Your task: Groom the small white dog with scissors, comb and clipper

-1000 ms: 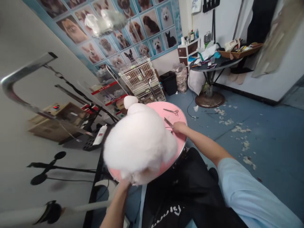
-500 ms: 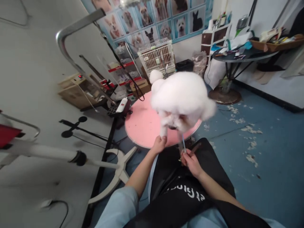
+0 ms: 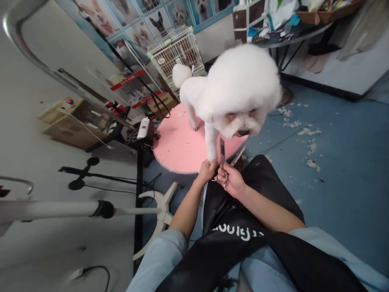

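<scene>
A: Where is the dog (image 3: 240, 81) recorded?
B: Upright on the pink round table (image 3: 179, 146), the tail (image 3: 181, 75) directed toward the far edge, the muzzle (image 3: 243, 126) presented near the right edge.

A: How are the fingers set?
B: At the near edge, the foreleg (image 3: 210, 140) is gripped low by the closed fingers of the left hand (image 3: 207, 170). Scissors (image 3: 226, 176), identified by finger rings, are held in the curled fingers of the right hand (image 3: 233, 181), together with a slim metal tool (image 3: 238, 156). Whether the dark blade (image 3: 222, 149) belongs to the scissors cannot be told.

A: And the governing relation?
B: The foreleg is extended straight beyond the left fingers, its long axis nearly upright; the left hand is placed nearer. The blade is pointed upward, just right of the leg.

A: Containers?
B: A wire cage (image 3: 178, 52) is noted past the far edge, contents unclear. A brown tray (image 3: 331, 15), filled with mixed articles, is seen by the dark table (image 3: 306, 34).
</scene>
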The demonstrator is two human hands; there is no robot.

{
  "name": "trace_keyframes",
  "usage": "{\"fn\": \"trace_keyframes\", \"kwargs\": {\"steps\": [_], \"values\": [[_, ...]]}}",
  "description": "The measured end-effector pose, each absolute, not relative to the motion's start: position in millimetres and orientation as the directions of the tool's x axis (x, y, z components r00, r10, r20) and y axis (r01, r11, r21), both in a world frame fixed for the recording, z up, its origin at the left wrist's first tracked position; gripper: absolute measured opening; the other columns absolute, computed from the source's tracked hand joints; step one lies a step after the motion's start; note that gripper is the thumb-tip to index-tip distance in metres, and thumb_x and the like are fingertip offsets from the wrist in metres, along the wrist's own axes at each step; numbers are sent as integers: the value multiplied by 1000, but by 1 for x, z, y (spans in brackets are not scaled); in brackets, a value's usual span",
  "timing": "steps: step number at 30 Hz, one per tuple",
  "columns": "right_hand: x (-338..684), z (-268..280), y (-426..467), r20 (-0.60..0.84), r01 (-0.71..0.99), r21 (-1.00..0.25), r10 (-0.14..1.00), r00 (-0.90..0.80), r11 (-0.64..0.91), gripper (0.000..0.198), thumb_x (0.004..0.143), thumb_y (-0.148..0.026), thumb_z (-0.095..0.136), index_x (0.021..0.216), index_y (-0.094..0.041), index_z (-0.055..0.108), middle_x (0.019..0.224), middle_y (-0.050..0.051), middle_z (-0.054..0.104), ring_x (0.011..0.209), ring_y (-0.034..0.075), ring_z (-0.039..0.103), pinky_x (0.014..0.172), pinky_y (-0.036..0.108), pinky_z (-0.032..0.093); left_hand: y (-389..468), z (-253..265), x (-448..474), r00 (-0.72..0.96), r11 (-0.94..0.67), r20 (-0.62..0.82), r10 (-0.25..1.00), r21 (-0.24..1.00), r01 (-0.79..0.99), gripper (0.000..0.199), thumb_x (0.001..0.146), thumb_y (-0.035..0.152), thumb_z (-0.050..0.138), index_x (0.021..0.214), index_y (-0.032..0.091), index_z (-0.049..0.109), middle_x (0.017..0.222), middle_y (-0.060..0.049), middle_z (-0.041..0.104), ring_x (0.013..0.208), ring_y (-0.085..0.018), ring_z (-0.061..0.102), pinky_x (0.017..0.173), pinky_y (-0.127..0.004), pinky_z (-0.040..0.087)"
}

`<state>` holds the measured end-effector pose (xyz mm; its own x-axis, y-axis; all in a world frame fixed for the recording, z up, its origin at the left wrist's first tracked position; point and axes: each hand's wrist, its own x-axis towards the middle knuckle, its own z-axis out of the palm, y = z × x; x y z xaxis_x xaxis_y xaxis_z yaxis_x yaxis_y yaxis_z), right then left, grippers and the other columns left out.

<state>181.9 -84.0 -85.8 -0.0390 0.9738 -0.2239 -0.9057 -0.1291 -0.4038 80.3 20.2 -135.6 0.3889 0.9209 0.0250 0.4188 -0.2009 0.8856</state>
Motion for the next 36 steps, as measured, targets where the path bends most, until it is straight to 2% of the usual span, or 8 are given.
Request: {"fn": "trace_keyframes", "kwargs": {"steps": [9,15,18,21,25,29,32,36], "values": [[195,-71,-100,-113,-867,-498,993,29,-32,37,82,-50,66,73,-23,42,52,-10,38,39,6,29,57,27,47,20,-110,77,424,-254,50,904,861,440,42,77,56,49,57,20,41,50,4,39,51,-9,36,50,-22,31],[182,-82,-86,-221,-887,-395,962,-161,-239,37,81,-43,68,69,-22,41,52,-8,44,41,5,31,50,23,38,25,-96,75,447,-236,-41,893,806,543,41,69,57,50,53,20,42,49,3,39,50,-9,35,50,-24,29],[181,-86,-89,-12,-914,-391,993,-116,-112,38,78,-49,71,72,-21,46,55,-8,47,43,6,35,54,25,42,26,-90,74,435,-217,-81,897,777,591,37,67,53,50,53,19,43,50,3,40,51,-9,35,50,-24,30],[190,-103,-86,-86,-899,-438,996,33,-8,41,78,-53,70,70,-21,45,53,-9,46,43,6,36,54,24,41,23,-86,70,446,-238,-77,891,759,606,36,71,49,52,53,20,40,50,4,35,51,-8,31,50,-23,28],[213,-129,-52,-349,-573,-793,926,144,-210,35,90,-44,59,68,-21,45,48,-7,47,39,8,39,47,22,34,20,-81,60,526,-270,-85,846,782,562,48,76,58,53,52,20,37,49,4,33,49,-7,30,50,-24,26],[230,-126,-36,-323,-152,-938,944,61,-311,29,93,-37,55,70,-18,53,50,-2,56,42,12,52,53,25,41,22,-75,55,613,-346,-35,789,800,490,68,75,84,42,52,20,36,49,4,32,49,-7,27,50,-24,24],[222,-118,-58,-299,-369,-868,943,-145,-332,16,83,-29,68,90,-19,57,64,-1,66,57,15,64,57,25,46,24,-68,58,609,-366,-42,792,765,529,74,71,91,38,52,19,37,50,4,32,49,-8,28,51,-25,24],[190,-114,-94,-163,-648,-670,924,-347,-362,56,60,-14,80,110,-19,53,88,2,72,75,16,70,68,26,52,23,-60,66,617,-407,-5,787,747,525,79,64,98,30,50,20,36,48,3,31,49,-8,27,50,-26,24]]}}
